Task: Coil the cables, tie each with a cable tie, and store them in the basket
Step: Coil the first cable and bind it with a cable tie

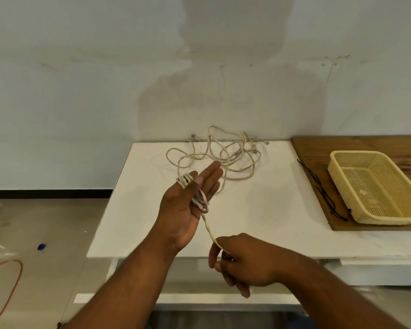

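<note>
A white counter [259,210] stands against a pale, stained wall, and grey floor shows on its left side.

Above the middle of the counter, the left grip [188,205] is raised with its four fingers straight and the thumb up, so it is open. Several turns of one cream cable [208,225] are wound around the base of the thumb and across the palm. From the palm the cable goes down, almost taut, to the right grip [244,264], which pinches it between thumb and forefinger. This grip hangs just over the near edge of the counter.

On the other side of the left grip, the cable goes back to a loose tangle [235,160] at the far edge, touching the wall. I count three small plugs there, but I cannot tell if the tangle is one cable or more.

A broad stretch of white surface lies between the two grips and the one wooden board [318,148] on the right. On this board sits one cream mesh basket [337,157], close to the near edge of the board and cut by the edge of the picture. Thin black cable ties [318,186] lie along the left edge of the board; their number is not clear.

On the floor at the left are one orange wire [17,281] and one small blue thing [41,246].
</note>
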